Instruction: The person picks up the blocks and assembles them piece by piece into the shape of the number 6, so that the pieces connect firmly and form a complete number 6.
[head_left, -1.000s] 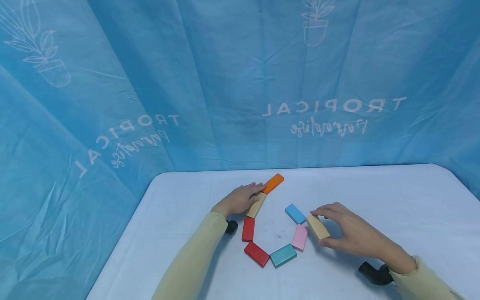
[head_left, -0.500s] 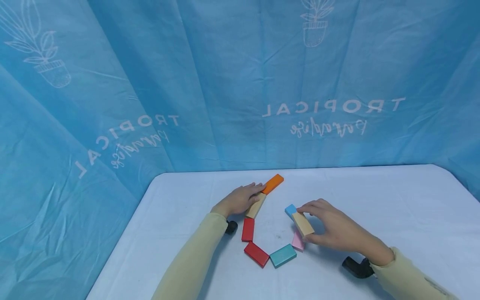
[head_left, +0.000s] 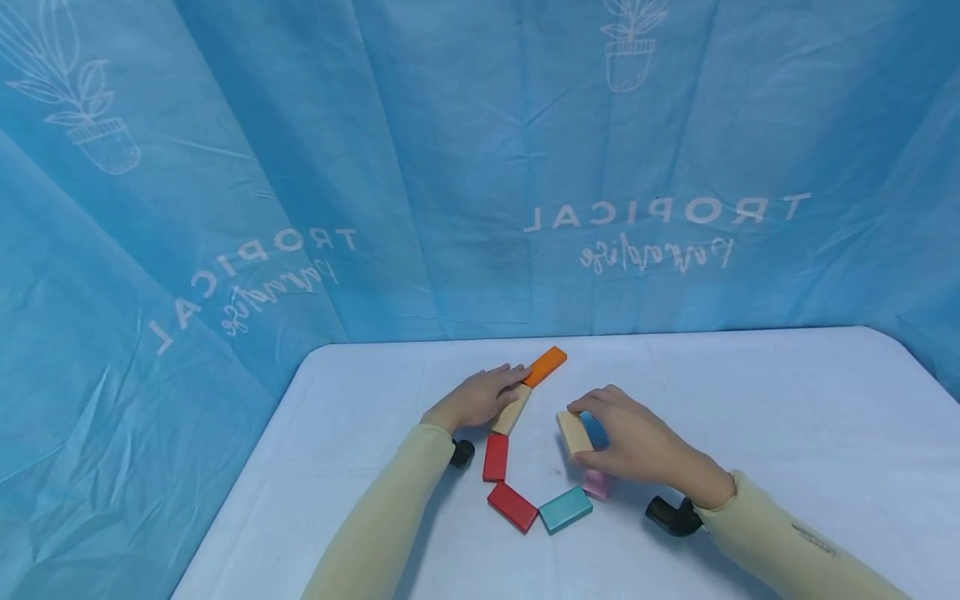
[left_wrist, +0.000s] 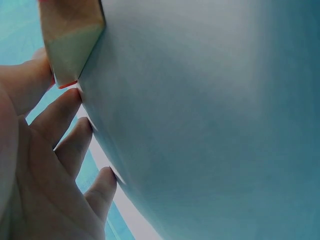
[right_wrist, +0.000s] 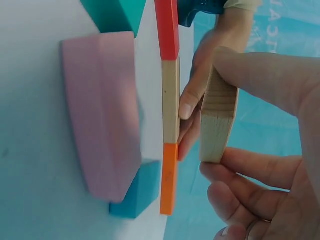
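Note:
A natural wooden block (head_left: pixel 573 432) is pinched in my right hand (head_left: pixel 637 437), thumb on one end and fingertips on the other. The right wrist view shows that block (right_wrist: pixel 218 110) raised off the cloth. Under the right hand lie a blue block (head_left: pixel 595 429) and a pink block (head_left: pixel 596 485), both partly hidden. My left hand (head_left: pixel 480 398) rests with fingers extended beside a second wooden block (head_left: pixel 513 410), its fingertips at an orange block (head_left: pixel 546 367). In the left wrist view, fingers (left_wrist: pixel 72 145) lie spread on the cloth near a wooden block (left_wrist: pixel 75 45).
Two red blocks (head_left: pixel 496 457) and a teal block (head_left: pixel 566 510) continue the curved row on the white tablecloth (head_left: pixel 787 400). A blue printed curtain (head_left: pixel 465 167) hangs behind and to the left of the table. Each wrist carries a black camera mount (head_left: pixel 673 517).
My right hand has moved left with the wooden block, from right of the pink block to over the blue one and the curve's inner side. The left hand stays put.

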